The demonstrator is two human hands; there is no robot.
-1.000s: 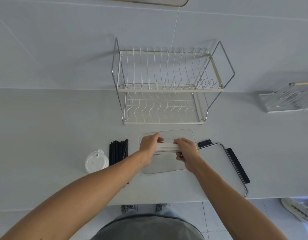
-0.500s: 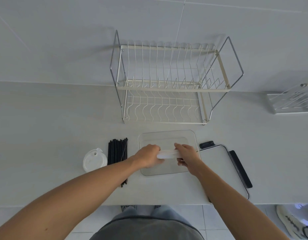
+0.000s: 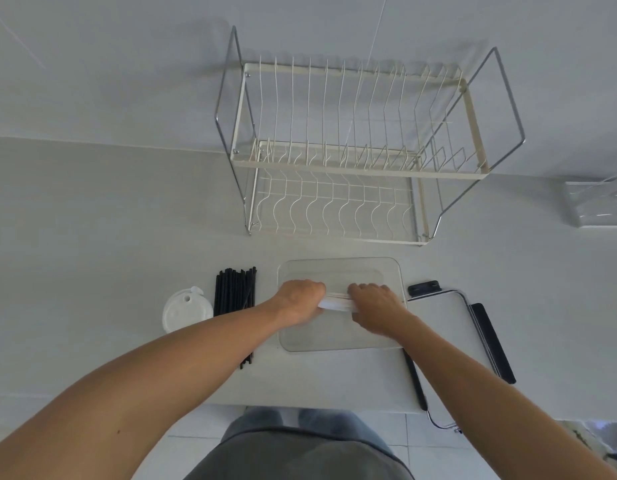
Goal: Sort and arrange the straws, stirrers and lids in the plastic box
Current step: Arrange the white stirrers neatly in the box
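Observation:
A clear plastic box (image 3: pixel 338 268) lies on the white counter in front of me. Over its middle, both hands hold one bundle of white stirrers (image 3: pixel 336 303) lying crosswise. My left hand (image 3: pixel 298 301) grips the bundle's left end and my right hand (image 3: pixel 374 308) grips its right end. Several black straws (image 3: pixel 234 294) lie in a bunch left of the box. A white round cup lid (image 3: pixel 186 311) sits left of the straws.
A two-tier wire dish rack (image 3: pixel 352 150) stands behind the box against the wall. The box's clear lid with black clips (image 3: pixel 449 313) lies to the right, reaching the counter's front edge. A clear holder (image 3: pixel 594 202) sits at the far right.
Both hands with the white bundle have sunk lower into the box. The head camera has tilted, so the scene sits lower and closer.

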